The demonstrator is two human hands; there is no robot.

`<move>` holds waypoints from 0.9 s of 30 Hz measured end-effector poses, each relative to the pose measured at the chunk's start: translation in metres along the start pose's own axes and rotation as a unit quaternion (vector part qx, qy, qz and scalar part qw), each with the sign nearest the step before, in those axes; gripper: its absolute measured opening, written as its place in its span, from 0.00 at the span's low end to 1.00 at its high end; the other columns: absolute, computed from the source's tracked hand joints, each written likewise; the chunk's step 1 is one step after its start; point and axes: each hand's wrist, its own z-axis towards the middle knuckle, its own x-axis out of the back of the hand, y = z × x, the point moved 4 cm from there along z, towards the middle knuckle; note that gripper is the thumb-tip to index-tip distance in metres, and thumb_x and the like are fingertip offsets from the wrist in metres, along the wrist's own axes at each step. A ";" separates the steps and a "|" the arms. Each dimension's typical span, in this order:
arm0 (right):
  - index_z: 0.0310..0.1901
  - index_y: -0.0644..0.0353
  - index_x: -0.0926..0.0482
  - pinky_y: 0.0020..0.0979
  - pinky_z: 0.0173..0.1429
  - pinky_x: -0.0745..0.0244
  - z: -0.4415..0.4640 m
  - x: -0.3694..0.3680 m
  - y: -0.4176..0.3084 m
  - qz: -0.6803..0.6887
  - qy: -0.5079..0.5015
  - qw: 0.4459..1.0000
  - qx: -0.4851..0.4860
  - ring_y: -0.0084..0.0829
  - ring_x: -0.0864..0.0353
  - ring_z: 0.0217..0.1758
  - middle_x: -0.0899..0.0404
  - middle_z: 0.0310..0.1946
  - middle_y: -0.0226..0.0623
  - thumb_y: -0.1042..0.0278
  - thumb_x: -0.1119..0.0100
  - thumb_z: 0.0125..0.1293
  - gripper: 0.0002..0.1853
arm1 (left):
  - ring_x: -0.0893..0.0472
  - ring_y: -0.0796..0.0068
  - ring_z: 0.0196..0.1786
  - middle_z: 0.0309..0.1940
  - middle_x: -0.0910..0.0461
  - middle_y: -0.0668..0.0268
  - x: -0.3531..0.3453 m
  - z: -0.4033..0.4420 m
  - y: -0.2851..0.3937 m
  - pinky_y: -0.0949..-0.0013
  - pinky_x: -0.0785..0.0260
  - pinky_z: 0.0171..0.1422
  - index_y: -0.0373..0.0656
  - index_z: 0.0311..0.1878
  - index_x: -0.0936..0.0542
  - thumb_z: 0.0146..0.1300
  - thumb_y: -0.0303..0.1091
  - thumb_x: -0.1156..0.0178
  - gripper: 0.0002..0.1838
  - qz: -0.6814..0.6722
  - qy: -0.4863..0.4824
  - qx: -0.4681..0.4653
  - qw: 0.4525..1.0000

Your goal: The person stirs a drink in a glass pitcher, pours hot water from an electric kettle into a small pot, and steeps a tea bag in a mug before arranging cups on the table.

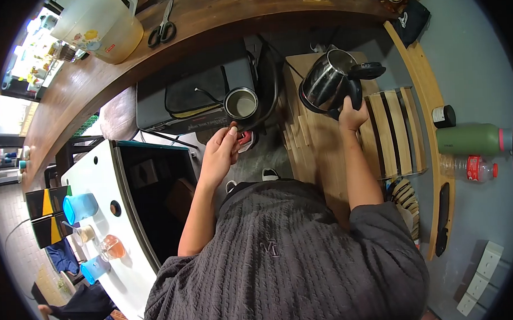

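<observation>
My right hand [353, 117] grips the black handle of a shiny electric kettle [324, 87]. Its lid [368, 70] stands open and the kettle tilts somewhat, above or on a wooden surface; I cannot tell which. Closed fingers of my left hand [220, 153] hold a small round metal cup [241, 104] by a short handle at its near side. The cup's mouth faces up and its inside looks pale; whether it holds liquid is unclear. Behind the cup lies a dark case [193, 88] with a black flap.
A curved wooden counter [216, 13] runs across the far side, bearing scissors [164, 29] and a plastic pitcher [103, 29]. At left, a white cabinet top [106, 184] carries blue cups [80, 208]. The right ledge holds a green bottle [467, 139]. Another person [83, 310] is at lower left.
</observation>
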 end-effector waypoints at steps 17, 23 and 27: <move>0.36 0.67 0.19 0.31 0.41 0.24 -0.010 -0.003 0.037 -0.012 0.007 1.000 -0.025 0.29 0.18 0.32 0.16 0.30 0.38 0.65 0.35 0.51 0.14 | 0.42 0.88 0.22 0.23 0.37 0.76 0.000 0.001 0.000 0.80 0.51 0.24 0.41 0.37 0.29 0.74 0.41 0.50 0.13 0.001 -0.004 0.003 1.000; 0.35 0.67 0.20 0.31 0.41 0.23 -0.015 0.002 0.057 0.030 -0.022 0.999 -0.037 0.28 0.18 0.30 0.16 0.28 0.35 0.67 0.33 0.54 0.12 | 0.41 0.88 0.22 0.23 0.37 0.76 -0.001 0.003 0.001 0.80 0.51 0.24 0.41 0.37 0.28 0.74 0.41 0.50 0.13 0.000 -0.010 0.001 1.000; 0.46 0.67 0.24 0.30 0.46 0.25 -0.016 0.007 0.028 0.000 -0.073 0.997 0.009 0.28 0.19 0.38 0.19 0.38 0.38 0.65 0.32 0.55 0.20 | 0.41 0.88 0.21 0.22 0.36 0.77 -0.002 0.004 0.000 0.80 0.50 0.24 0.41 0.37 0.28 0.73 0.41 0.49 0.14 0.001 -0.013 0.002 1.000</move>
